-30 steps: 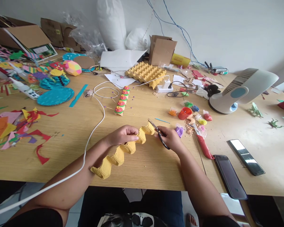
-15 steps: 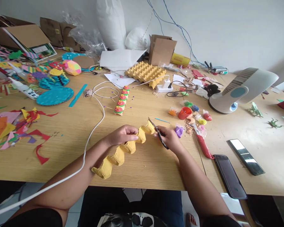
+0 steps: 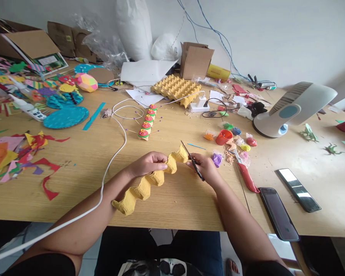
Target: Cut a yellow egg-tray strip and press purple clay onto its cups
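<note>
Fingers (image 3: 198,158) of the right hand (image 3: 207,169) have tilted the scissors (image 3: 190,157) steeper.

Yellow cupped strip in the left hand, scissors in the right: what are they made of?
The yellow strip in the left hand: probably moulded paper pulp, matte and rough; its cupped bumps match the egg tray behind. The scissors in the right hand: blades look like dark metal, thin and straight; handles mostly hidden, dark, perhaps plastic.

no readable text, labels or numbers anywhere, print on the green booklet (image 3: 49,61) too small
</note>
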Demonstrator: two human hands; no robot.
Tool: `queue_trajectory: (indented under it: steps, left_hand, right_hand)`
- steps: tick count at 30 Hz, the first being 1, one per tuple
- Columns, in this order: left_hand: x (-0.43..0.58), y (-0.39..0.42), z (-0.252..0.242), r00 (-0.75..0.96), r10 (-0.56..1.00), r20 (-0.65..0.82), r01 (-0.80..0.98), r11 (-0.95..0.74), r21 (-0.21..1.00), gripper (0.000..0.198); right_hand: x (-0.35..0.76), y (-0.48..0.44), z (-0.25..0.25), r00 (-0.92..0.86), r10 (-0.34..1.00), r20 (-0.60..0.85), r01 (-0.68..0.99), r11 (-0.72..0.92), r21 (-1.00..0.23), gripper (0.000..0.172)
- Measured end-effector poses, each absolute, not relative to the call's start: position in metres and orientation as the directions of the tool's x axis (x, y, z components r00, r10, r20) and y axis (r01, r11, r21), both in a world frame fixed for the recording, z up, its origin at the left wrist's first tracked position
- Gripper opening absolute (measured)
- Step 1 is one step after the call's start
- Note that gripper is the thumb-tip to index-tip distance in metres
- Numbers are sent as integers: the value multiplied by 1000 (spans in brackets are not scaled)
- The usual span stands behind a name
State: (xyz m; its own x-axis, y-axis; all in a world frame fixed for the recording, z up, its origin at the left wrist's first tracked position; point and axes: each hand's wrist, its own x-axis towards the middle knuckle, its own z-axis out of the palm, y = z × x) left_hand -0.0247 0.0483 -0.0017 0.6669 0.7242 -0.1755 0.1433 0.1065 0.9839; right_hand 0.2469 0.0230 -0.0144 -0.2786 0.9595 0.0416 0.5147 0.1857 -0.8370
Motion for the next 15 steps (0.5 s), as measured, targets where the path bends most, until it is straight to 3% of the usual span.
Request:
queue_trajectory:
  steps: [6, 12, 15]
  left_hand:
    - [-24, 48, -1, 670, 722, -175, 149, 100, 984, 32]
    - [-25, 48, -2, 654, 737, -170, 138, 105, 985, 31]
    - [-25, 47, -1, 664, 728, -170, 124, 117, 985, 32]
  right_hand:
    - [247, 26, -20, -197, 980, 21, 490, 117, -864, 32]
    - [245, 21, -10, -237, 971, 12, 429, 116, -896, 40]
    - [243, 21, -8, -217, 976, -10, 309, 59, -949, 41]
